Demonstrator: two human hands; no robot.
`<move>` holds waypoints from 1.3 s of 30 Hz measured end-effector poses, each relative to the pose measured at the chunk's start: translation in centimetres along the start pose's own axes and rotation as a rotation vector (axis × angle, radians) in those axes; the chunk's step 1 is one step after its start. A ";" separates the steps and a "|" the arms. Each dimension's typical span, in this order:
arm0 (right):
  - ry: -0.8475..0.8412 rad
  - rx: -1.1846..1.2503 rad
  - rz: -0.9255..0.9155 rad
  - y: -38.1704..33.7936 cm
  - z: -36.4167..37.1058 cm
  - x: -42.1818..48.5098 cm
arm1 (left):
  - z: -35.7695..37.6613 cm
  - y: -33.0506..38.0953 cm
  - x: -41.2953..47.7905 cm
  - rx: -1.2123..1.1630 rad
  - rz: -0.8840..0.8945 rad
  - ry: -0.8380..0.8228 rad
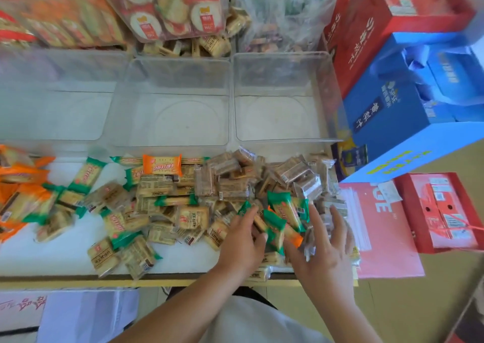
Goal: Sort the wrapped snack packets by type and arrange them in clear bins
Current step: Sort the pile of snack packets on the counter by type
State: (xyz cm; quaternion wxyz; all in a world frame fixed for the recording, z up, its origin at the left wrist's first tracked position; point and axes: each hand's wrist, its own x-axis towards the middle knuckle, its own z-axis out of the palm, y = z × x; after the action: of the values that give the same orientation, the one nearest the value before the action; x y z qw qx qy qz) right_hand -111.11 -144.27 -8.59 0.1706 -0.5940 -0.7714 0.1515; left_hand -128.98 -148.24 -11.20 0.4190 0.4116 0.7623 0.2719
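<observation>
The snack packets [167, 206] lie in one big mixed heap on the white desk [65, 253], across the middle of the frame. Some have green ends and some have orange ends. The brown packets [290, 175] in clear wrap sit at the right side of the heap. One orange packet [162, 164] lies flat at the top edge of the heap, just beside the bins.

Our left hand [243, 240] rests on the heap, low in the frame and a bit right of the middle. Its fingers and thumb are curled on a green-ended packet [245, 208]. Our right hand [324, 248] is just beside it — its fingers are straight and spread apart. They touch the packets and we see them grip none. More green packets stick up between the two hands.

Above the heap, three clear bins [178, 75] stand side by side in a row.

At the top of the frame, a see-through tub holds round crackers [167, 12]. At the right edge a blue box [387, 117] leans by the bins, with a red box [366, 33] above it. A second red box [442, 211] lies at the lower right — next to a pink sheet [379, 227].
</observation>
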 end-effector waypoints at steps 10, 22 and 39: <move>-0.163 0.176 0.223 1.2 2.6 -3.1 | 2.3 -0.7 -1.1 0.298 0.359 -0.008; 0.033 0.027 0.126 2.5 1.8 -2.1 | 0.5 -1.1 0.4 0.243 0.315 0.017; -0.516 0.408 -0.033 -10.2 3.6 0.6 | -7.1 -8.9 -5.6 -0.083 -0.169 0.006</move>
State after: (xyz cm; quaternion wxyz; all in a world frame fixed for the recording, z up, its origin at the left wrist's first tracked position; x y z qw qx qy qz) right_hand -121.66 -146.30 -7.37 0.0874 -0.4772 -0.7524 0.4456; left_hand -136.92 -158.10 -12.04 0.4548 0.3271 0.7837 0.2683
